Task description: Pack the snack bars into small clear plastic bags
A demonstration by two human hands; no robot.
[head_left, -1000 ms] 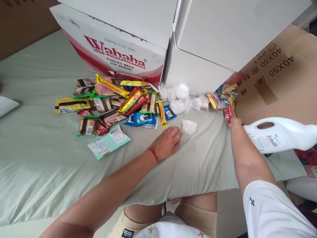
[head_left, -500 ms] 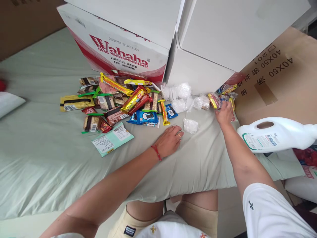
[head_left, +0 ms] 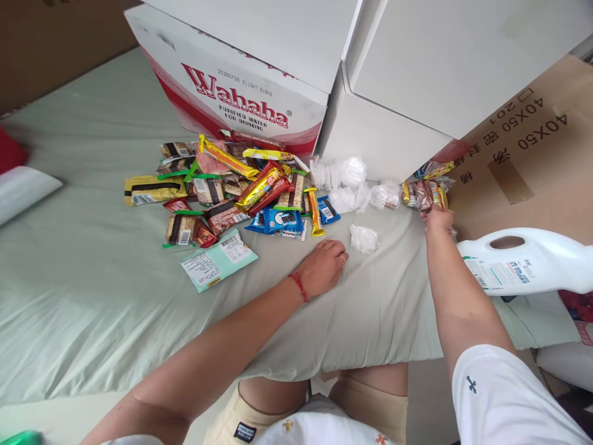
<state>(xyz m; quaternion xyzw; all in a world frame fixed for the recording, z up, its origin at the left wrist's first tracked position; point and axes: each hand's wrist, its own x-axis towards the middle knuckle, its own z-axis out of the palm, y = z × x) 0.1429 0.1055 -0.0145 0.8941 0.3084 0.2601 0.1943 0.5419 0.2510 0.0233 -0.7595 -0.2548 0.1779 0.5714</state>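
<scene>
My left hand [head_left: 323, 267], a red cord at its wrist, rests on the pale green cloth with its fingers curled in and nothing visible in them. Just beyond its fingertips lies a crumpled clear plastic wrapper [head_left: 364, 238]. At the right, my right hand [head_left: 438, 221] is closed on a brown-red snack packet [head_left: 423, 196], its fingertips partly hidden. A yellow-wrapped packet [head_left: 439, 195] touches that hand. More crumpled clear wrappers [head_left: 347, 173] lie between the hands. Left of them spreads a heap of wrapped snacks, with a yellow-and-red bar [head_left: 259, 188] and blue packets [head_left: 280, 220].
A mint-green packet [head_left: 217, 261] lies before the heap. Behind stand a Wahaha carton [head_left: 231, 80] and white boxes [head_left: 389, 130]. A brown cardboard box [head_left: 519, 148] borders the right side, with a white detergent bottle [head_left: 546, 259] lying near my right forearm.
My right hand has moved a little right and drawn its fingers together at the packets; the brown-red one now shows above it. My left hand stays put, fingers slightly more curled. The view shifted slightly.
</scene>
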